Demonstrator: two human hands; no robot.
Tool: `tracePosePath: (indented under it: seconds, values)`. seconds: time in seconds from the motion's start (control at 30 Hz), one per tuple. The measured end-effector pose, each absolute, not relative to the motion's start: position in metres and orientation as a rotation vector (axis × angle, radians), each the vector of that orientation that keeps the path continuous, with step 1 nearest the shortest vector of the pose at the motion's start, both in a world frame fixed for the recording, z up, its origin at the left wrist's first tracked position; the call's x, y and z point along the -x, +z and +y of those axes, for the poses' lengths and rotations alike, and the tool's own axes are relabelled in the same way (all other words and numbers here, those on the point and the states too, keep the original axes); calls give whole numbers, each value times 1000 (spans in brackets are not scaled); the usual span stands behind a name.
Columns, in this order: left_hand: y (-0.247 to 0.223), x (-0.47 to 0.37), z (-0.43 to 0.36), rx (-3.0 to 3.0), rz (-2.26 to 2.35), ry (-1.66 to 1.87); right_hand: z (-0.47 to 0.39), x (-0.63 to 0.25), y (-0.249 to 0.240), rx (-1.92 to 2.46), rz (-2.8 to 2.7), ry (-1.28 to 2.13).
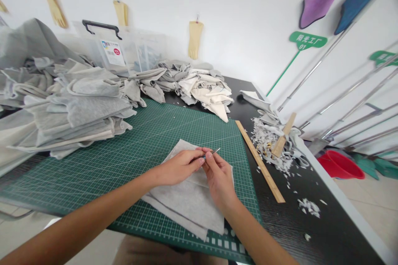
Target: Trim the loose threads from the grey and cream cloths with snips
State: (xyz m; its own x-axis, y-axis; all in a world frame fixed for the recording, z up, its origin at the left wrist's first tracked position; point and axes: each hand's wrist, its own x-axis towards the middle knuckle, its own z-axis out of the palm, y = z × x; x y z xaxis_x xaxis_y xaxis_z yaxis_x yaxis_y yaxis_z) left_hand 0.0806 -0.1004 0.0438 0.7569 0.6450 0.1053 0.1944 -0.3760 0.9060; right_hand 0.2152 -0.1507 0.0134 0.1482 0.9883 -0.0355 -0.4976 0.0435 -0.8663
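A thin pointed metal tool with a bit of blue near its covered end sits between my fingertips, its tip pointing right and slightly up. My left hand is closed, fingers bunched at the tool's covered end. Closed as well, my right hand pinches around the tool with thumb and fingers; most of its handle is hidden. Beneath both hands lies a folded light grey cloth piece, flat on the green cutting mat. Whether the fingers also grip the cloth, I cannot tell.
Grey cloth piles cover the left, and cream and grey pieces lie behind the mat. A wooden ruler lies along the right edge. Beyond it are white scraps and another wooden strip. A clear plastic box stands behind.
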Motion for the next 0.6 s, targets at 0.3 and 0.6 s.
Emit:
tracePosePath:
  seconds: [0.3,0.6]
  values:
    - [43,-82,-101,-1927,642,572,-151,-215,15,882,-703,1300]
    - [45,-82,-102,-1927,632,575,-150,-215,16,871,-690,1309]
